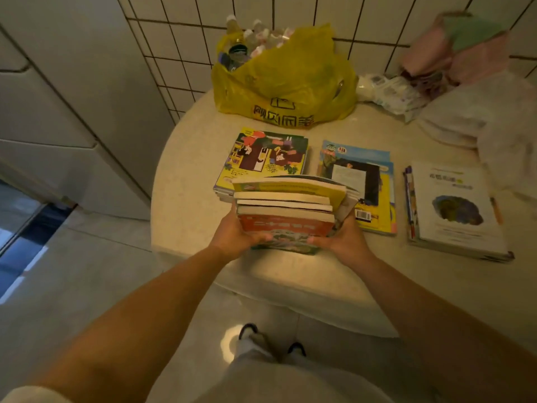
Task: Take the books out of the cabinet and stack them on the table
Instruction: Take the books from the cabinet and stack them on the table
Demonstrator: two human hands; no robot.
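Orange-covered book on the near face of a bundle of books point(286, 212), carried between both hands over the near edge of the round table point(186, 199). Left hand point(232, 237) gripped the bundle's left side, fingers curled underneath, thumb on the cover. Right hand point(343, 239) gripped the right side the same way. Bundle looked tilted, page edges up, not yet set down; whether its far end touched the pile behind could not be told.

Beyond the hands, three piles were already on the table: a yellow-covered pile point(270, 152) directly behind the bundle, a blue-and-yellow pile point(369, 181) just beside it to the right, and a white-covered pile point(453, 210) further right, near the edge. Farther back sat a yellow plastic bag point(287, 82) holding bottles, against the tiled wall point(319, 13), with cloth and wrapped packets to its right.

Judgement: task well along, several loads delivered, this one about to land. Cabinet was not identifiable in view, so remaining books unknown.
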